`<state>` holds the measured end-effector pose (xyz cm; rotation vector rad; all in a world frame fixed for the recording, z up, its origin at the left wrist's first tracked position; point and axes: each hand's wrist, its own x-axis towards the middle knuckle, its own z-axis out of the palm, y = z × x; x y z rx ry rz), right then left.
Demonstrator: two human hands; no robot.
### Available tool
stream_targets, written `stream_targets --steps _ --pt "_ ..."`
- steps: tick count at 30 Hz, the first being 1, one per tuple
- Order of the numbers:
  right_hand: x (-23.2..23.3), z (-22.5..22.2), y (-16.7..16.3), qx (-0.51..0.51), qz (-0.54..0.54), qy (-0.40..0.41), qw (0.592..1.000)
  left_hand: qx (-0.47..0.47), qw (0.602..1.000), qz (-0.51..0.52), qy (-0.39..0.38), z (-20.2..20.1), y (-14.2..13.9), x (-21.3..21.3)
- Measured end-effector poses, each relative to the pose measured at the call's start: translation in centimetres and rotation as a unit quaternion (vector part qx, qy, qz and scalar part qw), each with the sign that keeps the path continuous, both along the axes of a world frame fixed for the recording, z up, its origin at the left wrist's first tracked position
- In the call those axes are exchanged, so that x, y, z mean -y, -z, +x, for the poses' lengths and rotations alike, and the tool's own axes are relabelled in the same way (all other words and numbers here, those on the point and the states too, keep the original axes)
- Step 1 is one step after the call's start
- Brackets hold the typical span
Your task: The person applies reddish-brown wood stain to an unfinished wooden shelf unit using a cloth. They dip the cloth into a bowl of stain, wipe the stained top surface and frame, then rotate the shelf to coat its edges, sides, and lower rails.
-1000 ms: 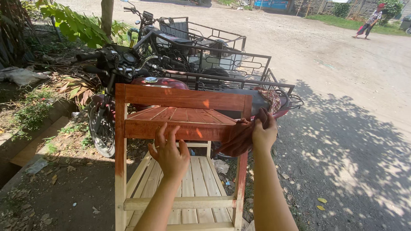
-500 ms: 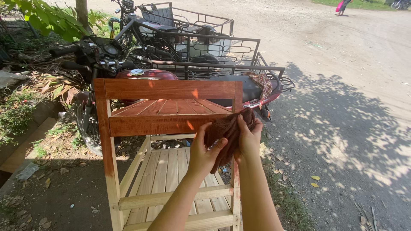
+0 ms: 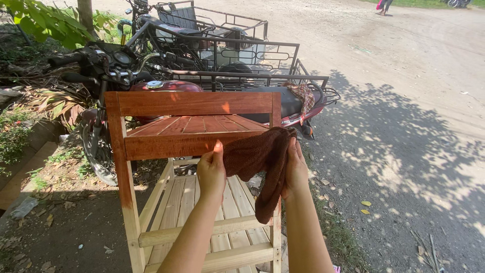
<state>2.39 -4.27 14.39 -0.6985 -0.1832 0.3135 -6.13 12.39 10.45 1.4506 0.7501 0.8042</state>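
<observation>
Since a second ago, both hands have come together on the dark brown cloth rag (image 3: 262, 162), where before the left hand (image 3: 211, 172) lay spread open apart from it. Now the left hand pinches the rag's left edge and the right hand (image 3: 295, 169) grips its right side, each closed on the fabric. The rag hangs just in front of the slatted wooden shelf rack (image 3: 192, 103), at its right post, below the red-brown stained top rail. Behind the rack stands a dark red motorcycle (image 3: 166, 86) with a metal sidecar frame (image 3: 252, 55).
</observation>
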Motion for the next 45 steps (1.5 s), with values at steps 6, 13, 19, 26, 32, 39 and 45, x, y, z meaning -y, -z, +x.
stream_targets --steps 6,13,19,26,32,39,45 --pt "-0.4 -0.3 1.6 -0.024 -0.085 0.01 0.996 0.006 0.896 0.439 -0.068 -0.6 -1.3 2.7" --pt "-2.0 -2.2 3.2 0.08 -0.062 0.051 0.993 0.078 0.938 0.218 0.257 -0.4 -2.5 5.6" --pt "-1.1 -4.9 4.4 0.19 -0.098 0.069 0.974 0.007 0.973 0.103 0.204 -0.3 -0.7 6.8" --pt "-0.9 0.1 4.9 0.218 -0.264 0.354 0.871 0.01 0.96 -0.03 0.28 -1.2 -0.3 4.2" --pt "-5.6 2.1 5.1 0.223 -0.523 0.417 0.709 0.092 0.972 0.216 0.012 -6.6 -0.4 -1.8" --pt "-14.2 -7.0 4.2 0.315 -0.538 0.387 0.679 0.092 0.944 0.271 -0.163 -13.8 0.7 -11.0" --pt "-22.9 -15.1 3.0 0.386 -0.554 0.288 0.679 0.034 0.965 0.163 -0.201 -18.7 3.0 -15.9"
